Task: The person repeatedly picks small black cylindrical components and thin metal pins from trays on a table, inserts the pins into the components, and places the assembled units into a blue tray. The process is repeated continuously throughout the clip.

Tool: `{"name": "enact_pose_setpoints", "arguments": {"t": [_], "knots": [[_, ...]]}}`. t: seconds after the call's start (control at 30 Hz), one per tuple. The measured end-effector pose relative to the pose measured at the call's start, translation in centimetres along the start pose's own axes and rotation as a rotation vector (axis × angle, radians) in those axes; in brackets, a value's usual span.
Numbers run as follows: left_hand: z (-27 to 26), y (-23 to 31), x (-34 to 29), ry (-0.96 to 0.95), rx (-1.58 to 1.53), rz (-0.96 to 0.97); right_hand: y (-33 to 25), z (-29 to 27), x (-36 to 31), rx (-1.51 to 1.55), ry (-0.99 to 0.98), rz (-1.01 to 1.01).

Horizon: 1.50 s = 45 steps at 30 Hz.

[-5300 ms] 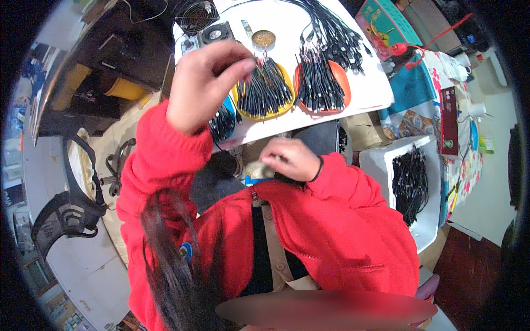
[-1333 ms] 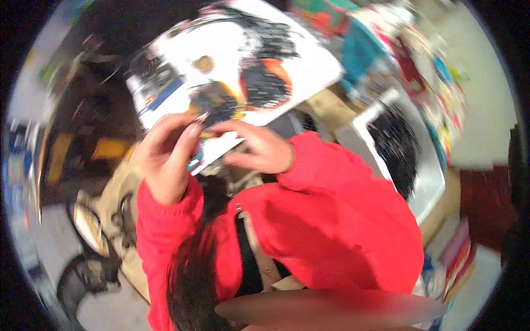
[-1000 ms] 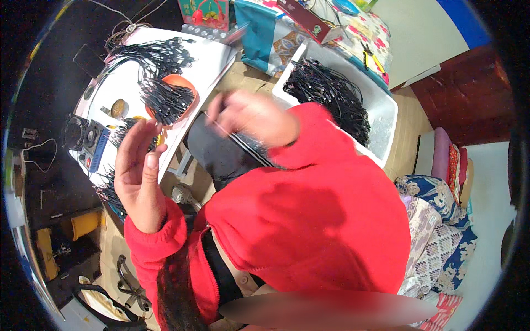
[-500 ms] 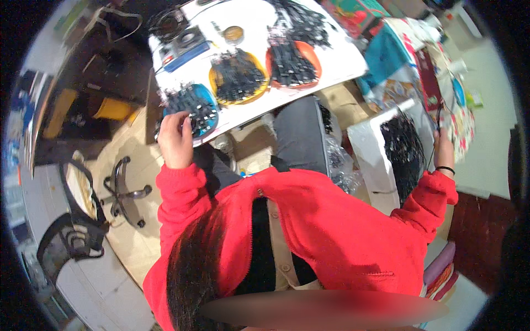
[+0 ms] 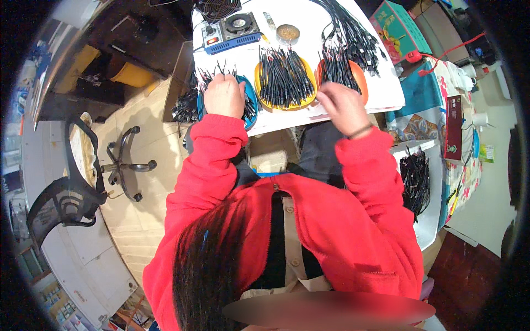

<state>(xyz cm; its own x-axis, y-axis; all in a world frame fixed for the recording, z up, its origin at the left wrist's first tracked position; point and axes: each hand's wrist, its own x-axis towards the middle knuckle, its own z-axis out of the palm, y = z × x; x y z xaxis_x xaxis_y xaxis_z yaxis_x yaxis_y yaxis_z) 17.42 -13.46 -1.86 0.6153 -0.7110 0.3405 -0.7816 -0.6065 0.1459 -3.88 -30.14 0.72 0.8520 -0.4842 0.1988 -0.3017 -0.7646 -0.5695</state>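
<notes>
Black cables with bare, light-coloured wire ends fill three bowls on the white table: a blue bowl (image 5: 251,113), a yellow bowl (image 5: 302,105) and an orange bowl (image 5: 361,83). Over the cables of the blue bowl is my left hand (image 5: 223,96), its fingers curled down and closed; whatever is in them is hidden. My right hand (image 5: 346,107) hovers at the near side of the orange bowl, close to the yellow one. Its thumb and fingers look loosely apart, a little blurred, and nothing shows between them.
At the table's back left stand a blue device with a round top (image 5: 237,25) and a small round tin (image 5: 287,34). A bundle of black cables (image 5: 353,33) lies at the back right. A white foam box (image 5: 428,231) with more cables stands right. A swivel chair (image 5: 130,165) is left.
My right hand has come from beside the foam box at the right to the bowls. My left hand stays at the blue bowl. The whole view has shifted, with the table further right.
</notes>
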Motion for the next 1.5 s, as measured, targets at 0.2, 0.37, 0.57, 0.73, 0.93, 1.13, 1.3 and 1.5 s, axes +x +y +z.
{"name": "enact_pose_setpoints", "arguments": {"t": [0.2,0.37,0.57,0.73,0.93,1.13,1.3,1.5], "knots": [[-0.1,-1.9,0.3,0.002,-0.321,-0.168,-1.6,3.1,6.7,-0.335,0.038,0.299],[-1.8,-2.8,-0.3,0.220,-0.773,-0.303,-1.1,4.6,7.6,-0.402,-0.036,0.323],[-3.7,-2.5,-0.6,0.187,-1.560,-0.288,-0.2,4.8,7.1,-0.374,0.059,0.297],[-5.0,-0.5,-2.1,-0.099,-1.786,-0.381,0.2,5.0,7.4,-0.304,0.020,0.353],[-6.7,-2.9,-4.0,0.157,-1.815,-0.420,-0.2,4.3,6.3,-0.082,0.314,0.166],[-8.9,-8.9,-8.7,0.368,-1.764,-0.526,-4.6,2.4,3.6,0.365,0.463,0.009],[-8.0,-7.4,-11.6,0.253,-1.810,-0.519,-10.5,3.4,-1.9,0.899,-0.008,0.105],[-7.7,-1.9,-13.1,0.053,-2.020,-0.656,-14.2,6.8,-5.2,1.134,-0.352,0.137]]}}
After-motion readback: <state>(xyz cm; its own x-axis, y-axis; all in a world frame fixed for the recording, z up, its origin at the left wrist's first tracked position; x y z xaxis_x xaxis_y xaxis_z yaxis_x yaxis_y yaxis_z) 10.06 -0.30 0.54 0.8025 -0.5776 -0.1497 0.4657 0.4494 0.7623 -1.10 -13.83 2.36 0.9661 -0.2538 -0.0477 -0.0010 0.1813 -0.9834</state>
